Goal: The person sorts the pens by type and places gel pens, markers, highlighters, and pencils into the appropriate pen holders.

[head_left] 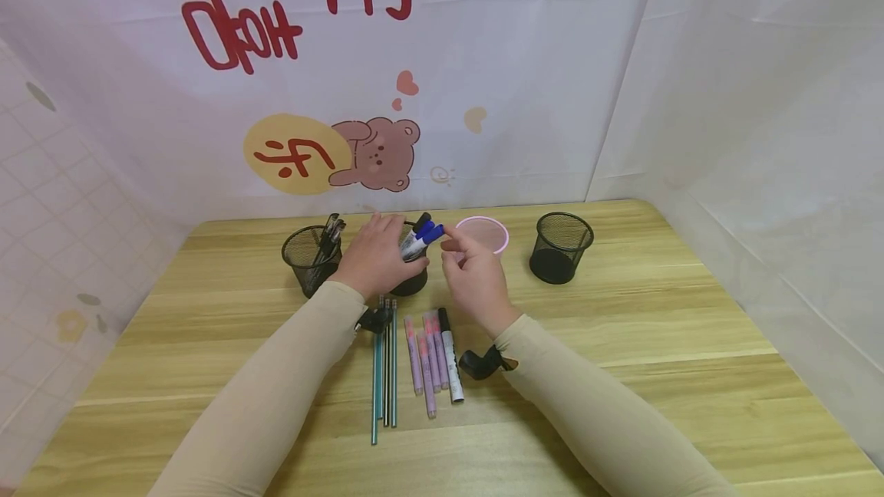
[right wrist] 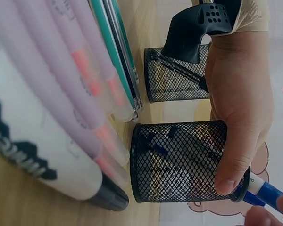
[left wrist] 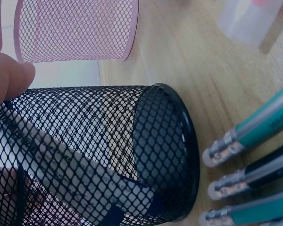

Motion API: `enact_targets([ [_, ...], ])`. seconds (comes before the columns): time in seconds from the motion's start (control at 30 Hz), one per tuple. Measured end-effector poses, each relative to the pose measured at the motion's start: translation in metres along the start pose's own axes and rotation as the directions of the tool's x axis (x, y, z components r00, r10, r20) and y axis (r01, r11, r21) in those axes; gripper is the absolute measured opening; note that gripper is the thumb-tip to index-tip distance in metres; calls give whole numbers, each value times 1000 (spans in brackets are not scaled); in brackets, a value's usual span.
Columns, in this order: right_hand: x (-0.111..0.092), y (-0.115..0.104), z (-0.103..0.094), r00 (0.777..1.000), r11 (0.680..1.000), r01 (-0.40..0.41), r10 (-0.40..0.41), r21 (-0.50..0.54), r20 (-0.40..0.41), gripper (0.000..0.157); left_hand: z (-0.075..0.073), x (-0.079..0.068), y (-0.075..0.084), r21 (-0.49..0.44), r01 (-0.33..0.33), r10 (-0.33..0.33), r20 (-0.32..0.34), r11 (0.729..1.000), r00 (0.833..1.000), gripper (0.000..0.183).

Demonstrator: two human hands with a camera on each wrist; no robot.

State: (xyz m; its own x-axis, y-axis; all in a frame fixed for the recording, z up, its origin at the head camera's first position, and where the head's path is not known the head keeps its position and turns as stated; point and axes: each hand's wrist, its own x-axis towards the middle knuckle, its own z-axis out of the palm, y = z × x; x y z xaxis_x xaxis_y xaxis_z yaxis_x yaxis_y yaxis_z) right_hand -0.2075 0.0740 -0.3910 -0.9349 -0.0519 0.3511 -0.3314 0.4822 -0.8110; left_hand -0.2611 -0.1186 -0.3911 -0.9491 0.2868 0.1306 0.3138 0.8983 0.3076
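My left hand (head_left: 376,255) grips a black mesh pen cup (head_left: 409,282) near its rim, the thumb lying along its side. Whiteboard markers lean in this cup, one with a black cap (head_left: 422,221) and two with blue caps (head_left: 433,234). Through the mesh in the left wrist view, the white marker barrels (left wrist: 80,174) slant down to the cup's base. My right hand (head_left: 478,278) is just to the right, its fingertips (right wrist: 258,217) right at the end of a blue cap. The rest of its fingers are partly hidden.
Another black mesh cup (head_left: 301,255) at left holds several dark pens. A pink mesh cup (head_left: 507,235) stands behind my right hand, a black one (head_left: 561,248) farther right. In front lie teal and black pencils (head_left: 385,374), several lilac pens (head_left: 426,370) and a black-capped marker (head_left: 452,363).
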Motion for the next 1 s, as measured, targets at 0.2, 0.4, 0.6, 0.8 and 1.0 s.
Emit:
enact_targets([
  [0.2,1,0,2,992,995,20,-9,-94,122,52,-2,-1,1,1,-4,4,4,1000,1000,90],
  [0.4,1,-2,3,982,990,0,26,-141,185,61,-2,-1,2,10,-6,6,6,1000,1000,91],
  [0.6,0,0,4,971,986,-5,44,-168,234,71,-4,-2,2,5,-4,4,0,1000,1000,91],
  [0.8,-2,0,4,965,982,5,45,-189,259,77,-2,-1,2,1,-1,1,0,1000,1000,91],
  [1.0,-2,1,4,959,982,6,48,-190,278,80,-2,-1,2,-5,0,0,4,1000,1000,91],
])
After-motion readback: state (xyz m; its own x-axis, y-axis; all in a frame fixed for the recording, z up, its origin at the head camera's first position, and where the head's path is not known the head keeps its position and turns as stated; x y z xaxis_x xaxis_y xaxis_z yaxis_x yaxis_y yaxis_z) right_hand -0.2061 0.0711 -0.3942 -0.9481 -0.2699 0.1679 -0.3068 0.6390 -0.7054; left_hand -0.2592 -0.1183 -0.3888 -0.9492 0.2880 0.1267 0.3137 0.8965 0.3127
